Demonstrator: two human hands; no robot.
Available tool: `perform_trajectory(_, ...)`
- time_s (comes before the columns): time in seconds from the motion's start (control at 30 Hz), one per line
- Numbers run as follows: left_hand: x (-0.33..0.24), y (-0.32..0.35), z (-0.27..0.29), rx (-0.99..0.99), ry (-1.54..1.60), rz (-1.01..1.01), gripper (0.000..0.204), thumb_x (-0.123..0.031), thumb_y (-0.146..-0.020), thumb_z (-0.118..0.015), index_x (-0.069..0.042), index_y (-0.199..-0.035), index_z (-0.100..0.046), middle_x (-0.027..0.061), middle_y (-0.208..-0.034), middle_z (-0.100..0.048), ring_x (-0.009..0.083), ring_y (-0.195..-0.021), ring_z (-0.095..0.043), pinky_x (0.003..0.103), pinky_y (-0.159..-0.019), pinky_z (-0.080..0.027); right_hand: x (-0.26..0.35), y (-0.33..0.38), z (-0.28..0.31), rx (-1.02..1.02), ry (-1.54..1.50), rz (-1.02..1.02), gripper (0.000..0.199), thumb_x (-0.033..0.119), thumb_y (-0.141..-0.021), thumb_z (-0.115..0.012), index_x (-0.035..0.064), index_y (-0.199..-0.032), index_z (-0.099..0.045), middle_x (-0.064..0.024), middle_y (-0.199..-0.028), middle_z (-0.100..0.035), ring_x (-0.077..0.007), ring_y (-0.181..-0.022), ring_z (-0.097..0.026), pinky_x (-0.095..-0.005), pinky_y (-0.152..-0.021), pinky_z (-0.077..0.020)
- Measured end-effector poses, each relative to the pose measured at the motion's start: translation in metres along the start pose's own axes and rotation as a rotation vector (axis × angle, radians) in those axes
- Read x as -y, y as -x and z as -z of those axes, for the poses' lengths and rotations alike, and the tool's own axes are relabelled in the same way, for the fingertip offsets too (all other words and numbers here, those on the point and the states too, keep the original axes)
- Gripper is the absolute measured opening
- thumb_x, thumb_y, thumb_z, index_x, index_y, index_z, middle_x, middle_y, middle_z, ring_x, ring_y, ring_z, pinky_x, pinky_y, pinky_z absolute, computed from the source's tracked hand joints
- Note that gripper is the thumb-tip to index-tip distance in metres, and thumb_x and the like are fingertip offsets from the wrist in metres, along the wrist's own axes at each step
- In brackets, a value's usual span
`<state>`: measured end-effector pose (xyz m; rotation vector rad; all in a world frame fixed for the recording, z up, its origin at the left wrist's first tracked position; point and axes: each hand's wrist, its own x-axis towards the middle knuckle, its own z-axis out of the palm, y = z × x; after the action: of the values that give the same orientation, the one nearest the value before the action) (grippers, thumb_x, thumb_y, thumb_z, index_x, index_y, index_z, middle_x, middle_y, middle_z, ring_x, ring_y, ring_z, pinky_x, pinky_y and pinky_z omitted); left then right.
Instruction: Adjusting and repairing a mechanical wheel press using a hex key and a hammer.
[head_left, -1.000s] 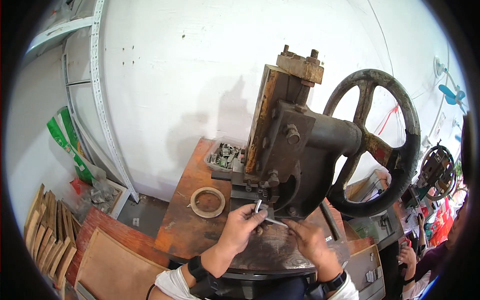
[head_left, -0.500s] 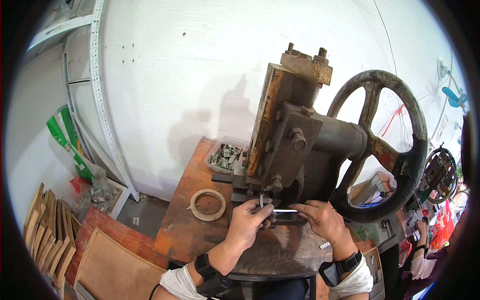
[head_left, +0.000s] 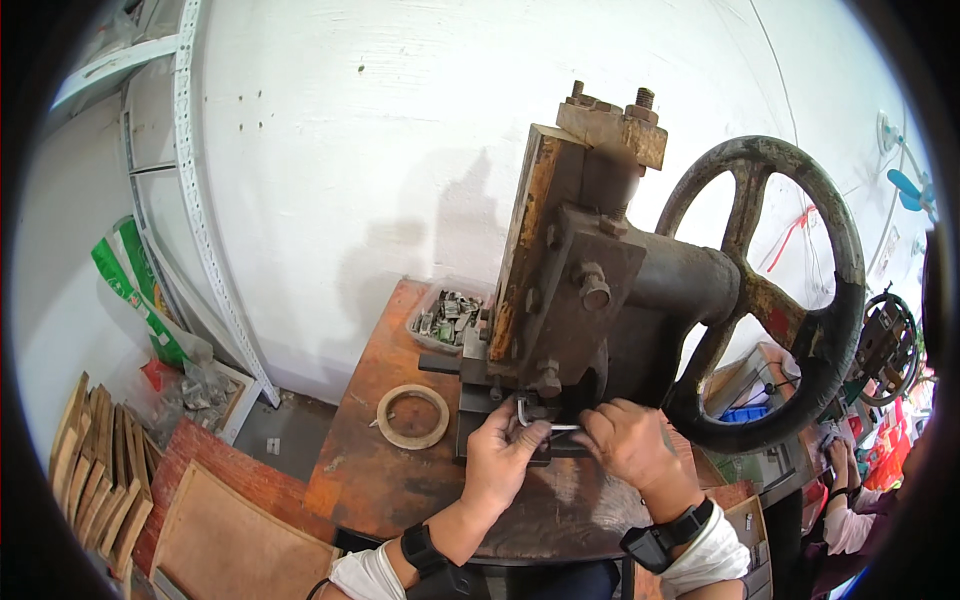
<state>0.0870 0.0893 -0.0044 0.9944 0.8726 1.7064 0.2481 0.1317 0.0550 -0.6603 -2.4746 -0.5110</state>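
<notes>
In front of the dark metal hand press (head_left: 575, 300), both hands are at a thin silvery L-shaped hex key (head_left: 562, 428). Its short leg points up beneath the press head, and the long leg runs out to the right. My left hand (head_left: 496, 456) has thumb and fingers closed around the bend. The fingers of my right hand (head_left: 632, 440) are curled at the long leg's outer end. Whatever the key's short leg meets is too small and dark to make out.
A large handwheel (head_left: 765, 295) stands right of the press. On the wooden table (head_left: 350, 460) lie a tan ring (head_left: 413, 442) and a plastic box (head_left: 450, 315) of small metal parts. Stacked wooden pieces (head_left: 95, 470) stand at left. Another person's arm (head_left: 842, 480) shows at far right.
My right hand has shifted slightly left and turned, its fingers now more curled at the key's end. The key's long leg slopes a little lower. My left hand keeps its grip at the bend.
</notes>
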Motion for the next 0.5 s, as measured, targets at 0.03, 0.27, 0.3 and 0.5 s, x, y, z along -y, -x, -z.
perform_trajectory(0.03,0.002,-0.001,-0.001,0.020,-0.007,-0.032,0.037,-0.017,-0.084,-0.061,0.004,-0.112,-0.051,0.0055,-0.087,-0.061,0.0087,-0.074,-0.055,0.021,-0.062,-0.045,0.000,0.004,-0.004,-0.003,-0.017,-0.039,0.019,0.020,-0.064,-0.067,0.0073,-0.073,-0.055,-0.0040,-0.061,-0.051,-0.0205,-0.053,-0.051,-0.0307,-0.047,-0.0434)
perform_trajectory(0.27,0.000,0.000,-0.005,-0.018,-0.021,-0.082,0.038,-0.016,-0.083,-0.062,0.003,-0.114,-0.050,0.0016,-0.088,-0.060,0.0057,-0.077,-0.052,0.020,-0.070,-0.044,0.008,0.005,-0.022,-0.207,0.016,-0.123,0.024,0.025,-0.060,-0.070,0.0092,-0.070,-0.055,-0.0017,-0.059,-0.050,-0.0192,-0.052,-0.050,-0.0298,-0.046,-0.0412)
perform_trajectory(0.3,0.001,-0.001,-0.004,-0.017,-0.023,-0.079,0.038,-0.016,-0.083,-0.062,0.003,-0.114,-0.050,0.0016,-0.088,-0.060,0.0057,-0.077,-0.052,0.020,-0.070,-0.044,0.009,0.005,-0.024,-0.216,0.022,-0.131,0.025,0.025,-0.059,-0.070,0.0080,-0.070,-0.055,-0.0031,-0.060,-0.050,-0.0207,-0.052,-0.050,-0.0314,-0.046,-0.0397)
perform_trajectory(0.5,0.004,-0.002,-0.003,0.009,-0.156,-0.119,0.039,-0.014,-0.084,-0.061,0.004,-0.115,-0.048,0.0084,-0.095,-0.061,0.0100,-0.080,-0.056,0.023,-0.070,-0.048,0.009,0.010,-0.031,-0.252,0.084,-0.163,0.028,0.029,-0.060,-0.068,0.0080,-0.069,-0.053,-0.0039,-0.060,-0.050,-0.0217,-0.051,-0.048,-0.0330,-0.045,-0.0368)
